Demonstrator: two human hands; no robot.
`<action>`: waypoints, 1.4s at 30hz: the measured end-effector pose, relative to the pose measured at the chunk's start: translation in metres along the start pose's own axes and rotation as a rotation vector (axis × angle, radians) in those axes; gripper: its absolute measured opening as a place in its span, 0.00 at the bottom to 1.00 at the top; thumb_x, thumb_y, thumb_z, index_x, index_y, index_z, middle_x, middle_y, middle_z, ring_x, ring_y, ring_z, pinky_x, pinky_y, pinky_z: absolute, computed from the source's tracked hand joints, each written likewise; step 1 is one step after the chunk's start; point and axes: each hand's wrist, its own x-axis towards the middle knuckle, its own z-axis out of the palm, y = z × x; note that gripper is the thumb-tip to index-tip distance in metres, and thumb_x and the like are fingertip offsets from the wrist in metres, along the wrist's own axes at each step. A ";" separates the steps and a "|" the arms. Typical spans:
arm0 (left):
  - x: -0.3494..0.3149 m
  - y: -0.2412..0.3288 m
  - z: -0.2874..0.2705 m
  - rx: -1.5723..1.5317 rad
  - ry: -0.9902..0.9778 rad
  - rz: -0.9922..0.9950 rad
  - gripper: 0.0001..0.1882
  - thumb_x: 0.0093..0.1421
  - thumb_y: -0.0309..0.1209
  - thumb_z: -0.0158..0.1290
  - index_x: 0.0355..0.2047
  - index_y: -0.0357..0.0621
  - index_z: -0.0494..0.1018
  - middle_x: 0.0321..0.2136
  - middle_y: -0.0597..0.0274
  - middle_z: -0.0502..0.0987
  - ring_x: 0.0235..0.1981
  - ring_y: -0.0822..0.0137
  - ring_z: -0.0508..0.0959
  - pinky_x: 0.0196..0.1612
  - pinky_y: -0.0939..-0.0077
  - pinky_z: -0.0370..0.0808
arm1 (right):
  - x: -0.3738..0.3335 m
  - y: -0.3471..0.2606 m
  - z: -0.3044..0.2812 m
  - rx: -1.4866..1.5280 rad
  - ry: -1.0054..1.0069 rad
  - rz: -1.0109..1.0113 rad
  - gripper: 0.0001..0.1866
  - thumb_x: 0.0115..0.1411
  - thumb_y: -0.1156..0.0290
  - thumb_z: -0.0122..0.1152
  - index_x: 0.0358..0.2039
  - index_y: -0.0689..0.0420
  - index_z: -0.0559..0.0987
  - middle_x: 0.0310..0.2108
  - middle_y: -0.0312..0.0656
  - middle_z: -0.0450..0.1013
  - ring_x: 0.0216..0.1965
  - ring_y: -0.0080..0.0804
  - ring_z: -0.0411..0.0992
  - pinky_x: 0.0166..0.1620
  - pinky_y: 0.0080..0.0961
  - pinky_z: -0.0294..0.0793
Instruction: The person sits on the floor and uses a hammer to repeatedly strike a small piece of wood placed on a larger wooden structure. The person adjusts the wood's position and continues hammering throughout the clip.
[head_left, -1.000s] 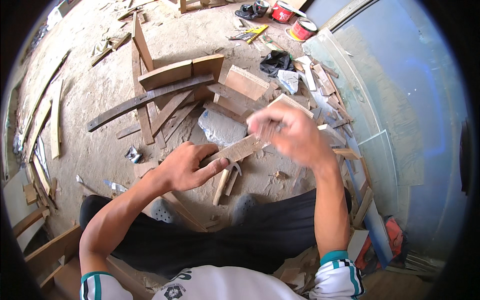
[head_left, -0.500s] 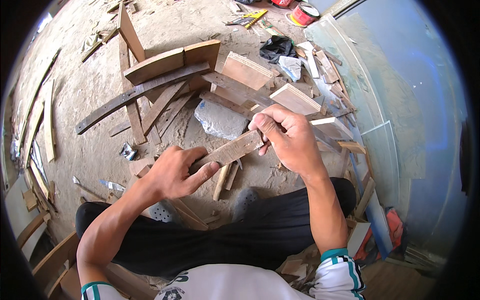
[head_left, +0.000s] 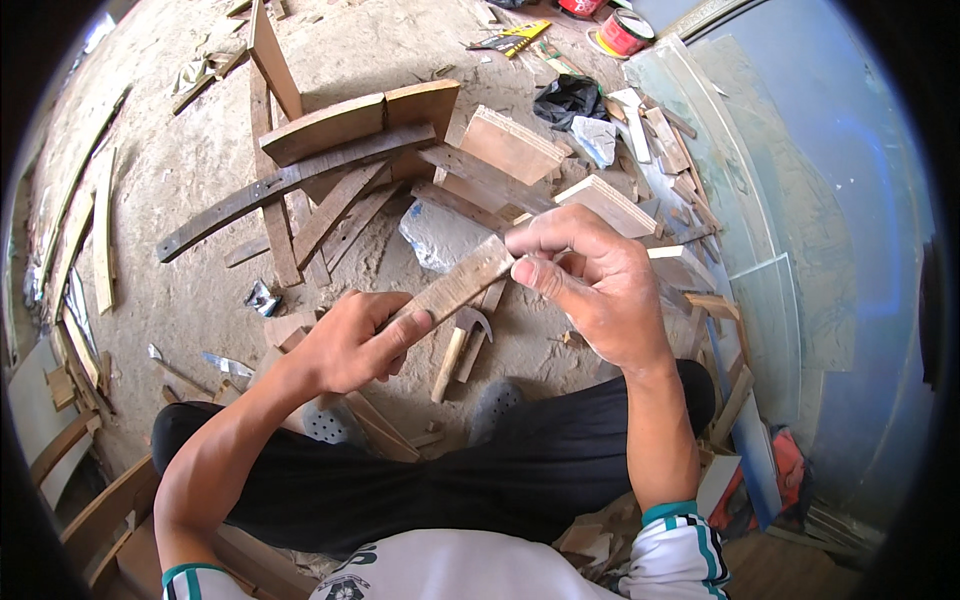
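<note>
I have the bare left hand [head_left: 362, 342] closed round the near end of a short, flat strip of rough brown wood [head_left: 458, 284], with the thumb pressed on top. The strip is up in the air, past the knees, and it slants up to the right. The bare right hand [head_left: 598, 288] is at the far end, with its thumb and pointing finger bent in close. I cannot tell if those two pinch the wood, hold some tiny thing there, or just brush it.

To do this well, I would keep the left hand firm and quiet, so the strip does not twist while the right fingers work at its tip. I would go slowly and touch lightly, since rough wood could have splinters or something sharp. Tipping that end toward my camera would help me see.

Some bits are hard to make out. The left hand hides the near end, and the right hand covers most of its own other fingers. The strip blocks part of a lumpy grey block [head_left: 440, 238] behind it. A hammer with a pale wooden handle [head_left: 449, 366] lies below, and I can't see its head fully. A red round tub [head_left: 580, 7] is cut off at the top.
</note>
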 end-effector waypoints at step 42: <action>0.005 -0.032 -0.006 -0.742 -0.145 0.037 0.33 0.62 0.62 0.33 0.23 0.41 0.62 0.08 0.61 0.64 0.07 0.67 0.66 0.12 0.77 0.68 | 0.009 0.034 0.009 0.292 0.136 0.324 0.15 0.67 0.61 0.54 0.28 0.58 0.75 0.21 0.33 0.69 0.21 0.17 0.66 0.25 0.15 0.66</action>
